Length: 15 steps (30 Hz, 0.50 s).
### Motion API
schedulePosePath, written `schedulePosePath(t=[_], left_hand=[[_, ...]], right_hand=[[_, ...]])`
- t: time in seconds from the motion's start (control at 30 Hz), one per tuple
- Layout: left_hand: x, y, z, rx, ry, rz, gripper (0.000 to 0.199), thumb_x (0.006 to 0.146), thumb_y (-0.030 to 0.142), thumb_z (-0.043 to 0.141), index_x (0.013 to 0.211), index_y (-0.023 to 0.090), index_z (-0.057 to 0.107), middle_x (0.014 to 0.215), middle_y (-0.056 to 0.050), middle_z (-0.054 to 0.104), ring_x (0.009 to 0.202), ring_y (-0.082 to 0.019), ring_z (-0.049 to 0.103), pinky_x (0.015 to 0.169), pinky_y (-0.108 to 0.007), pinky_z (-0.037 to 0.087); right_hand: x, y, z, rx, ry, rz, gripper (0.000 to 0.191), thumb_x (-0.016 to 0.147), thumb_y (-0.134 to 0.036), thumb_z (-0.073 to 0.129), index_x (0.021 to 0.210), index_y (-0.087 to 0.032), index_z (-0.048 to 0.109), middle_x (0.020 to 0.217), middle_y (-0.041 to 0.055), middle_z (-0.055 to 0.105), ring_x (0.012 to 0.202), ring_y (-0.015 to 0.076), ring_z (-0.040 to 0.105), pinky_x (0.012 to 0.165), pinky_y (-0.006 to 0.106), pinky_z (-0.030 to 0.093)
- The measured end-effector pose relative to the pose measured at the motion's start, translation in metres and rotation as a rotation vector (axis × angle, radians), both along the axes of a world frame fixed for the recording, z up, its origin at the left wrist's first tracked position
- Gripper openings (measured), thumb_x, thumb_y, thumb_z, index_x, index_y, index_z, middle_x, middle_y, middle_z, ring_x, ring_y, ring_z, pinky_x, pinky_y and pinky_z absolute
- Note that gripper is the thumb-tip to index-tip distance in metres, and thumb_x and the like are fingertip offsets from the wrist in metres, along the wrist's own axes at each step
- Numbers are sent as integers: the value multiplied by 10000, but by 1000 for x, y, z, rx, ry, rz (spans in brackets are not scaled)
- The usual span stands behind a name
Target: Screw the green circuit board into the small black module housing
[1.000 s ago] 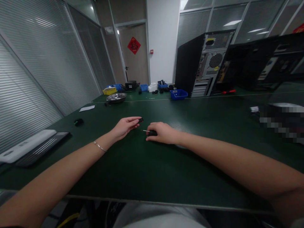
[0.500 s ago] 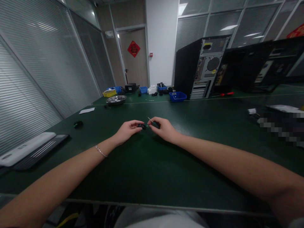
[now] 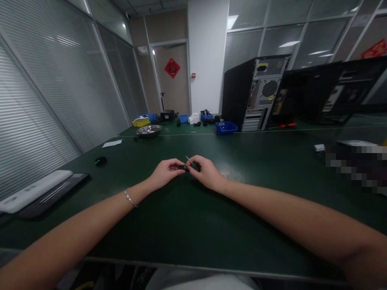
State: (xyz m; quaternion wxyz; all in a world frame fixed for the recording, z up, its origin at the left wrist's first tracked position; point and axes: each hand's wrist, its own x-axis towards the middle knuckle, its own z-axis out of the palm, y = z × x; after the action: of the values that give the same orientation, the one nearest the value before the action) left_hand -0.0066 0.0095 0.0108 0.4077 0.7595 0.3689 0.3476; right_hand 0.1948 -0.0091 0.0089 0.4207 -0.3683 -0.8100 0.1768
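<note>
In the head view my left hand (image 3: 165,172) is closed, thumb and fingers pinching a small black part (image 3: 182,167) with a hint of green at its right end. My fingers cover most of that part. Close against it on the right, my right hand (image 3: 205,171) is closed too. From its fingers a thin metal rod (image 3: 189,160) points up and to the left; what it belongs to is hidden in the palm. The fingertips of both hands meet around the black part, just above the green table (image 3: 181,225).
A black computer mouse-like object (image 3: 100,161), a keyboard (image 3: 54,195) and white paper (image 3: 111,143) lie left. Farther back are a metal dish (image 3: 149,130), a blue bin (image 3: 226,127) and a computer tower (image 3: 255,94). A red-handled screwdriver (image 3: 288,125) lies right of it.
My hands have drawn closer together, and the black part is now more covered by fingers. The whole scene sits slightly lower in view, from a small head tilt.
</note>
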Motion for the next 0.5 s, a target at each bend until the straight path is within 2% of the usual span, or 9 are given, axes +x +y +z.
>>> schedulePosePath(t=[0.2,0.5], left_hand=[[-3,5,-7,8,-37,-23,268,775,272,697,1023,172,681,993,-87,688,881,-213,644,819,-369,502],[-3,3,-5,7,-51,-36,240,781,225,686,1013,166,685,1024,-76,691,924,-207,644,859,-358,502]], right_hand=[[1,3,-2,6,19,-23,98,842,-176,575,910,-169,644,870,32,636,746,145,557,667,265,431],[0,-1,0,-136,3,34,123,870,-206,546,955,-168,627,802,14,611,627,118,539,592,249,435]])
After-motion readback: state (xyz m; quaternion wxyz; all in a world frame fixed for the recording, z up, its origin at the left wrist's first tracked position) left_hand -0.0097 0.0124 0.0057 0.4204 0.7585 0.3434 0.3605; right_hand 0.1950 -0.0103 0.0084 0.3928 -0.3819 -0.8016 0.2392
